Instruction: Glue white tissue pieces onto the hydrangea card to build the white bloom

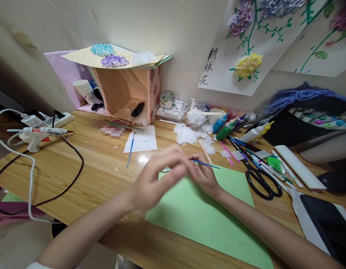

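My right hand [208,179] is closed around a thin blue paintbrush [208,163], whose handle sticks out to the right; its bristle end is hidden. My left hand [161,181] is blurred by motion. Its fingers stretch across to my right hand, with the thumb apart from them and nothing visible in its grasp. Beneath both hands lies a green sheet of paper [206,224]. Part of a small clear round object [166,169] shows behind my left hand at the sheet's upper edge.
Black-handled scissors [264,183], pens and a phone [327,224] lie to the right. Paint bottles [226,129] and torn white paper pieces [186,133] sit behind. Another blue brush [130,149] rests on white paper. A glue gun [35,138] with cables stands left, near an open box [125,89].
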A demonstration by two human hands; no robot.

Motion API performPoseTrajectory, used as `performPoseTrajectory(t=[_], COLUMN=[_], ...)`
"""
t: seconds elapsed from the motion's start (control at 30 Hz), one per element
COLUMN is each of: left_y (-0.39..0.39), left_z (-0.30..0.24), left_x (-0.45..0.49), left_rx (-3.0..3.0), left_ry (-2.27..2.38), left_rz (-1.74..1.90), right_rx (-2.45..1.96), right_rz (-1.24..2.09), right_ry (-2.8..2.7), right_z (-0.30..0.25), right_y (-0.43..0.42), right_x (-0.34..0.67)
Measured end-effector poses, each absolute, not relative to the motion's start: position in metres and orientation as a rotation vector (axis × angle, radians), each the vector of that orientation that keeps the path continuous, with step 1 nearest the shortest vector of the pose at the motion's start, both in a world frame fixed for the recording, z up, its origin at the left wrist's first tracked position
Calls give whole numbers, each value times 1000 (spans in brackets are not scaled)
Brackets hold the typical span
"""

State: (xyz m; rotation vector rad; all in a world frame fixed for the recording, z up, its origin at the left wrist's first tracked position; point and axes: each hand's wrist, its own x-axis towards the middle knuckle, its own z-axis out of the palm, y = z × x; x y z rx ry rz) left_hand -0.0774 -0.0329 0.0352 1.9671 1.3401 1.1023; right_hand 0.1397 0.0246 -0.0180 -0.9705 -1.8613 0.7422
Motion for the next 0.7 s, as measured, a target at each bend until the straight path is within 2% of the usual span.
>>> performPoseTrajectory(t=[0.13,0.27,0.7], left_y=[6,16,18], left_z=[48,30,4], left_x=[-77,-92,-91], left_rx=[2036,1931,1805], left_ry=[1992,2013,1888], left_rz=[737,331,476], right_rx=[-889,-782,-742], right_rz=[631,565,629], right_ry=[-1855,-1866,-1912], right_z=[-9,-11,-24], right_y=[38,45,43], right_x=[134,121,116])
